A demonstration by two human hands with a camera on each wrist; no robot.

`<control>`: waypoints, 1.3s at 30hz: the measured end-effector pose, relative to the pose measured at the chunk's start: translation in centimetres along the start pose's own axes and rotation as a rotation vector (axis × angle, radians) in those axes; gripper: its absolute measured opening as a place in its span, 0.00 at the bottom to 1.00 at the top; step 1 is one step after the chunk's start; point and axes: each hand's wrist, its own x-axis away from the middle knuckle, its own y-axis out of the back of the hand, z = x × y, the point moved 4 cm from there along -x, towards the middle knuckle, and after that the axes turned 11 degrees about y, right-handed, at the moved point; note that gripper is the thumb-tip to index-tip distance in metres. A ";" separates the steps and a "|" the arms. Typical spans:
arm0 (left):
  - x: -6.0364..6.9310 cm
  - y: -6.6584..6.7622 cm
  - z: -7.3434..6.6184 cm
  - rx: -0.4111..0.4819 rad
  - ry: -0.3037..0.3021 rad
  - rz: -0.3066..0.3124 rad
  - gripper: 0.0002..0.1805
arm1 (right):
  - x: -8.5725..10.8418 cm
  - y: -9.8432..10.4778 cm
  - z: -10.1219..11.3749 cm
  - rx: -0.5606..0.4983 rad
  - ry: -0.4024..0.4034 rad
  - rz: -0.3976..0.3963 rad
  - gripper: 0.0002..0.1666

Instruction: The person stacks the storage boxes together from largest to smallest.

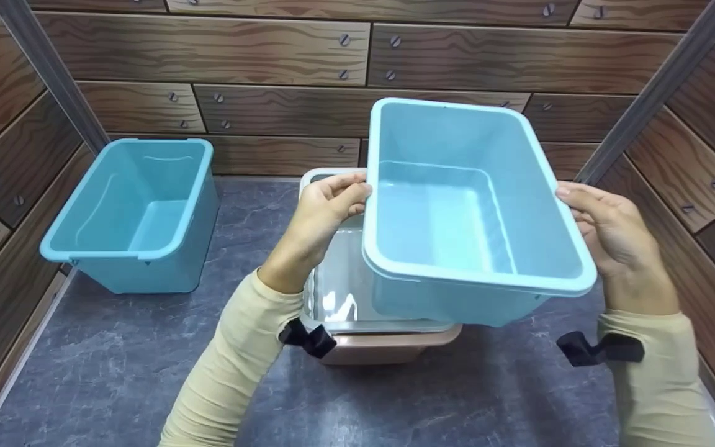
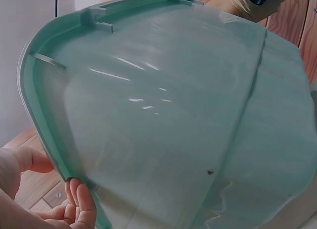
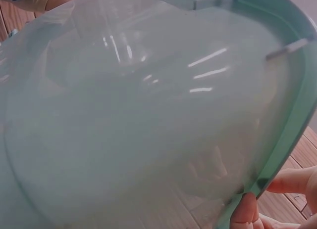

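Observation:
A light blue plastic storage bin [image 1: 444, 205] hangs tilted in the air between both hands, its inside facing the head camera. My left hand [image 1: 326, 214] pinches its left rim, thumb on top and fingers beneath. At the right rim, my right hand [image 1: 612, 230] grips in the same way. Both wrist views look at the bin's outer wall [image 2: 163, 105], with fingers hooked under the lip. Below and partly behind the raised bin stands a pinkish-brown bin [image 1: 373, 351] with a clear, white-edged lid or tray [image 1: 342, 279] on top; the raised bin hides much of it.
A second blue bin [image 1: 140, 211], upright with nothing visible inside, stands on the dark marbled floor [image 1: 115, 366] at left. Wood-patterned walls [image 1: 283, 53] enclose the space, with grey posts [image 1: 655, 93] at the back corners.

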 end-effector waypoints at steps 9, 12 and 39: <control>0.6 0.9 -0.2 0.006 -0.006 -0.012 0.20 | 0.1 -0.9 0.0 0.033 0.024 0.014 0.15; 0.6 1.2 -0.2 -0.003 -0.006 -0.018 0.21 | 0.0 -1.1 0.0 0.039 0.024 0.019 0.15; 1.7 3.5 -0.3 -0.037 -0.005 -0.031 0.22 | -0.2 -2.9 -0.7 0.072 0.033 0.050 0.16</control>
